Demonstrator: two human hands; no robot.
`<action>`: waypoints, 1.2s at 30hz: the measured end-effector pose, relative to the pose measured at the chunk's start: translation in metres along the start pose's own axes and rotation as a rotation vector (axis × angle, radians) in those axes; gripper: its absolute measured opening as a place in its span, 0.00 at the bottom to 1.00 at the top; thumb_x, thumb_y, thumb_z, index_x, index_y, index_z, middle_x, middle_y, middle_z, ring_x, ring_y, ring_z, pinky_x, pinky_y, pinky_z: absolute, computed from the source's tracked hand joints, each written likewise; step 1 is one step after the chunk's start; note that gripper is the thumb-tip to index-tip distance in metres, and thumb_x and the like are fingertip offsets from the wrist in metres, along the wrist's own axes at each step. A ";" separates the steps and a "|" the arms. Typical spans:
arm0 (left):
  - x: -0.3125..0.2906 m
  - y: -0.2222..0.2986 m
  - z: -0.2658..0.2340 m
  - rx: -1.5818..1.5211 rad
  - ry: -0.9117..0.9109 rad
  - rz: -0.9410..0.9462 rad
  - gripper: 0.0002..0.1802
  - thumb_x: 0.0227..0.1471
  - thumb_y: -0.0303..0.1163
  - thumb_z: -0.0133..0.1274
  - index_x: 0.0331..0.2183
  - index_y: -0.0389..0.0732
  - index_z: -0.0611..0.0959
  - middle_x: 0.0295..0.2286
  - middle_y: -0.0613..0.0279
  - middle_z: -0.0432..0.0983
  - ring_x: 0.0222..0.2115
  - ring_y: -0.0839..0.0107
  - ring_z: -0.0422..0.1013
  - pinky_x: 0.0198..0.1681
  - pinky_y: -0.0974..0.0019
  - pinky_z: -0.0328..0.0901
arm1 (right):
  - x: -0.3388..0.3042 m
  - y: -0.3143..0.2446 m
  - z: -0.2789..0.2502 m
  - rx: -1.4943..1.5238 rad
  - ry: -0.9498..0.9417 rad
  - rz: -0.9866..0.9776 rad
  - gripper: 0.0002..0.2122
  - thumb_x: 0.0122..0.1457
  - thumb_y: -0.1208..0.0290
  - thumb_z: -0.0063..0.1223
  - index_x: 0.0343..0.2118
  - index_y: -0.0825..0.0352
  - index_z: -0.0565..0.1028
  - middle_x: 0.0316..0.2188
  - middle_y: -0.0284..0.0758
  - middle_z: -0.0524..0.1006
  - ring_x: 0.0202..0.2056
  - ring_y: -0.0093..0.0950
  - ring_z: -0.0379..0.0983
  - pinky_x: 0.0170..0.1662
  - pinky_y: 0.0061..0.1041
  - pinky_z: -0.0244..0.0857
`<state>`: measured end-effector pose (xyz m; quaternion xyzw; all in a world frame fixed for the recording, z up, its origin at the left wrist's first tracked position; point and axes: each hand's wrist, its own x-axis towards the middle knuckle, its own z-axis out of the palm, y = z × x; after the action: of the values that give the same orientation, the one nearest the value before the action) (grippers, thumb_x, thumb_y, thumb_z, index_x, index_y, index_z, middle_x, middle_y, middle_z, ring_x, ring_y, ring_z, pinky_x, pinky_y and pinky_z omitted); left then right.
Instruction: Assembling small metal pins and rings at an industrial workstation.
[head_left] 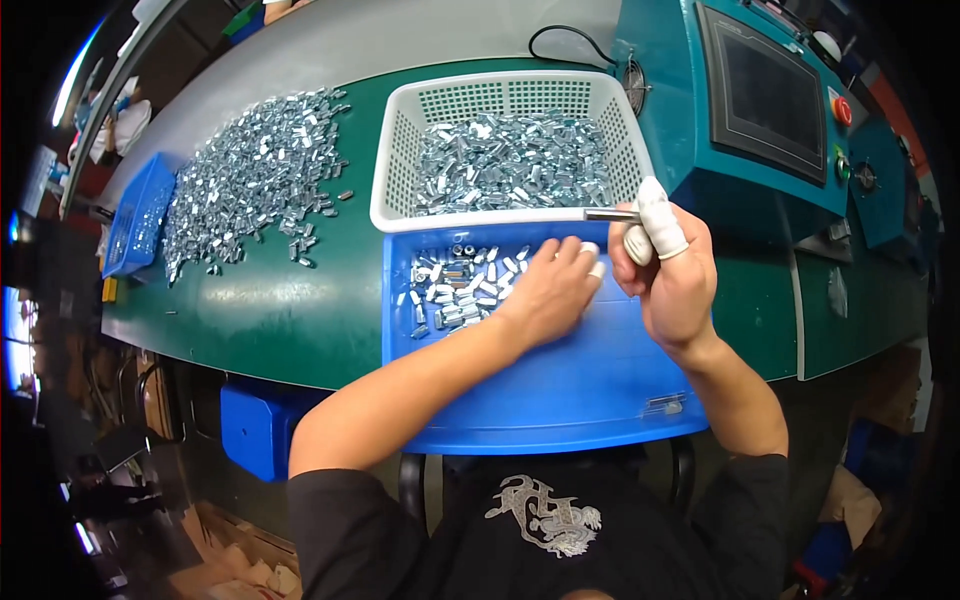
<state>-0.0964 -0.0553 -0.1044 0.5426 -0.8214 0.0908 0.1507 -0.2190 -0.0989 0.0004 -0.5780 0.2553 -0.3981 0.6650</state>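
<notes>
1 slim metal rod [608,214] is pinched in the right hand [675,265], long axis roughly level, tip pointing left across the white basket's [382,170] front rim. Other end's hidden by fingers. Left hand [550,290] is palm-down in the blue tray [540,400], fingertips hidden, can't tell if it's gripping. Its forearm [410,390] blocks some metal pieces [462,296].

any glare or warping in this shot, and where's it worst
Head view: a pale sheen lies on the green table just below the heap of metal parts; head view: the light strip at upper left is blown out to white; head view: the front edge of the blue tray looks bowed, likely fisheye bending, and the corners go black.
</notes>
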 end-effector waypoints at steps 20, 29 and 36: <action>-0.024 0.010 -0.035 -0.214 -0.187 -0.112 0.06 0.41 0.27 0.49 0.24 0.37 0.79 0.27 0.55 0.72 0.33 0.58 0.67 0.40 0.60 0.61 | -0.012 0.033 -0.032 -0.092 0.071 0.126 0.16 0.63 0.61 0.37 0.29 0.69 0.70 0.13 0.31 0.66 0.13 0.14 0.56 0.15 0.13 0.46; -0.016 -0.007 -0.066 -1.145 0.190 -0.640 0.13 0.43 0.25 0.62 0.32 0.36 0.75 0.27 0.68 0.73 0.28 0.82 0.69 0.31 0.77 0.65 | -0.009 0.028 -0.034 -0.125 -0.017 0.092 0.16 0.63 0.62 0.39 0.19 0.64 0.68 0.13 0.27 0.66 0.15 0.12 0.56 0.18 0.14 0.47; -0.021 -0.002 -0.062 -1.225 0.282 -0.649 0.11 0.46 0.21 0.58 0.35 0.34 0.77 0.32 0.61 0.76 0.30 0.77 0.72 0.33 0.75 0.67 | -0.011 0.037 -0.033 -0.250 -0.119 0.136 0.19 0.63 0.63 0.39 0.15 0.64 0.65 0.13 0.26 0.65 0.17 0.14 0.56 0.22 0.17 0.51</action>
<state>-0.0774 -0.0191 -0.0534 0.5608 -0.4939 -0.3678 0.5534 -0.2431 -0.1084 -0.0437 -0.6604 0.3016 -0.2823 0.6271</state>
